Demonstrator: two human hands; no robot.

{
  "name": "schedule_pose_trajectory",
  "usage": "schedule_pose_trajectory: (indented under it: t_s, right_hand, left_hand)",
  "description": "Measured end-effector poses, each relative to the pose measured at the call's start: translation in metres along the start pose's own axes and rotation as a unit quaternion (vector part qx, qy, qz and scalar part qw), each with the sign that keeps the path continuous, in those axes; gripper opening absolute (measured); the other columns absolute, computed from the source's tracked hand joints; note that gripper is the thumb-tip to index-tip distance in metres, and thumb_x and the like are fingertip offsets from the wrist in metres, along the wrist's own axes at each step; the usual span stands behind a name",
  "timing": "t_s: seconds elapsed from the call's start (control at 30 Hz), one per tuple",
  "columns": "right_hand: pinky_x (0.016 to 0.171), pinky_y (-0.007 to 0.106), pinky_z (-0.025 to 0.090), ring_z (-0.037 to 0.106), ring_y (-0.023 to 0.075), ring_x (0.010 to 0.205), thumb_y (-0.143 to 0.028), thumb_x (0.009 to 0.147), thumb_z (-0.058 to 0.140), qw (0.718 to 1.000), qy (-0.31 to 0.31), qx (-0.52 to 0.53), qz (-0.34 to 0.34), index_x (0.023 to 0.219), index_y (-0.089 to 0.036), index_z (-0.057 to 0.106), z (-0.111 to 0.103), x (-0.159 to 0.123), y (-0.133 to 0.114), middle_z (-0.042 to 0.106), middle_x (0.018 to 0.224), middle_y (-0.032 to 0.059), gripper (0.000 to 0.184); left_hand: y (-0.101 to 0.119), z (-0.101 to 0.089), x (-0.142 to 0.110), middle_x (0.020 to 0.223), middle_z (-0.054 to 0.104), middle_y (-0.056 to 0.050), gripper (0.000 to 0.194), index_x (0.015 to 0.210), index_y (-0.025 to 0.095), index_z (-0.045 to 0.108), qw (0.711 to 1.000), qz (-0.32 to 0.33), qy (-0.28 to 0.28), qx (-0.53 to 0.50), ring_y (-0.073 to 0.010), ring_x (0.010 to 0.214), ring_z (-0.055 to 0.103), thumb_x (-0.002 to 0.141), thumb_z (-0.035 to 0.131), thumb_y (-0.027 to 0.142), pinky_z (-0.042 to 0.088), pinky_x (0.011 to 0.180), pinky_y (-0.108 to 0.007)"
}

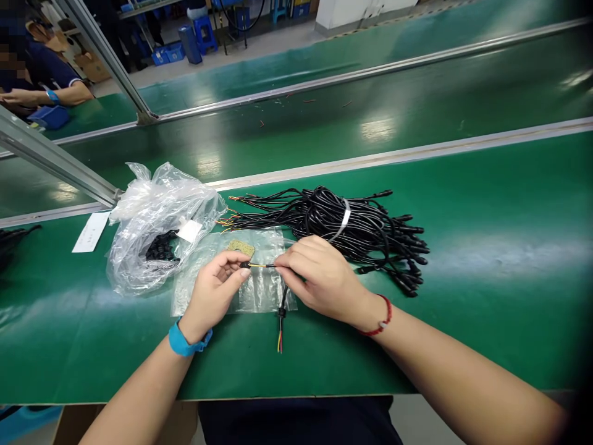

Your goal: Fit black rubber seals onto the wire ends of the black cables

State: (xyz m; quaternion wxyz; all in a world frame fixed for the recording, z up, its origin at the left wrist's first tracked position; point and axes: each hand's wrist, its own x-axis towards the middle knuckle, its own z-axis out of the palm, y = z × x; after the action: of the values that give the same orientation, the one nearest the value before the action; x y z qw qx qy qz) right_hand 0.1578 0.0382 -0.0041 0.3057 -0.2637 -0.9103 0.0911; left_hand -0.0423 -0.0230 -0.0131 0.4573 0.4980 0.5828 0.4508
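Observation:
Between the fingertips of my left hand (215, 284) is a small black part (245, 264), probably a grommet or connector piece. Yellow-tipped wires (258, 265) run from it to a black cable end pinched by my right hand (319, 275). Below my right fingers hangs another black cable end (281, 309) with a small black ring around it and bare coloured wires at its tip. Under both hands lies a flat clear plastic bag (259, 293), with a yellowish sponge (241, 248) on it. A tied bundle of black cables (324, 213) rests just beyond my right hand.
A clear bag (162, 204) of small black parts stands at left, near a white paper label (91, 232). A metal post (50, 151) rises at the left. Behind the rail (324, 165) runs a green belt (315, 133). Another person's arm (69, 94) shows at upper left.

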Motion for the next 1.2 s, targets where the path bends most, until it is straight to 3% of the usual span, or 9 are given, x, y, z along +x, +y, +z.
schedule_pose_trajectory:
  t_s: [0.3, 0.6, 0.83, 1.07, 1.2]
  right_hand:
    - [0.074, 0.032, 0.036, 0.046, 0.0141, 0.066, -0.017, 0.09, 0.044, 0.999, -0.016, -0.017, -0.035, 0.08, -0.016, 0.063, -0.003, 0.001, 0.001, 0.056, 0.067, 0.0018, 0.023]
    - [0.077, 0.033, 0.036, 0.046, 0.0143, 0.067, -0.019, 0.09, 0.044, 0.999, -0.017, -0.011, -0.037, 0.081, -0.016, 0.064, -0.004, 0.0, 0.001, 0.055, 0.067, 0.0017, 0.022]
    - [0.071, 0.032, 0.036, 0.047, 0.0145, 0.064, -0.017, 0.089, 0.044, 1.0, -0.004, -0.03, -0.006, 0.078, -0.014, 0.064, 0.0, 0.0, 0.001, 0.056, 0.066, 0.0022, 0.022]
    - [0.071, 0.032, 0.036, 0.047, 0.015, 0.065, -0.019, 0.09, 0.042, 0.999, -0.012, -0.025, -0.031, 0.077, -0.015, 0.063, 0.003, 0.0, 0.0, 0.056, 0.066, 0.0024, 0.025]
    - [0.071, 0.031, 0.037, 0.049, 0.0147, 0.067, -0.019, 0.091, 0.043, 0.999, 0.01, 0.011, -0.034, 0.083, -0.014, 0.062, 0.005, 0.0, 0.004, 0.057, 0.069, 0.0025, 0.02]
  left_hand:
    - [-0.006, -0.002, 0.002, 0.09, 0.059, -0.004, 0.015, 0.097, 0.019, 0.062, 0.984, 0.108, 0.012, 0.142, -0.0155, 0.084, 0.055, 0.084, 0.058, 0.022, 0.044, 0.076, -0.027]
    - [-0.006, -0.004, 0.004, 0.092, 0.06, -0.004, 0.014, 0.098, 0.018, 0.061, 0.971, 0.138, -0.015, 0.196, -0.0158, 0.087, 0.056, 0.085, 0.056, 0.02, 0.043, 0.078, -0.027]
    - [-0.003, -0.005, 0.003, 0.09, 0.06, -0.004, 0.013, 0.097, 0.018, 0.063, 0.957, 0.177, -0.047, 0.223, -0.0144, 0.084, 0.055, 0.085, 0.056, 0.018, 0.043, 0.076, -0.026]
    - [-0.002, 0.005, 0.001, 0.087, 0.061, -0.005, 0.015, 0.097, 0.018, 0.065, 0.959, 0.164, -0.065, 0.222, -0.0156, 0.081, 0.055, 0.085, 0.056, 0.02, 0.044, 0.074, -0.028]
    - [0.0, 0.016, 0.002, 0.084, 0.061, -0.003, 0.017, 0.097, 0.019, 0.064, 0.992, 0.084, -0.03, 0.085, -0.015, 0.08, 0.056, 0.081, 0.061, 0.021, 0.045, 0.072, -0.027]
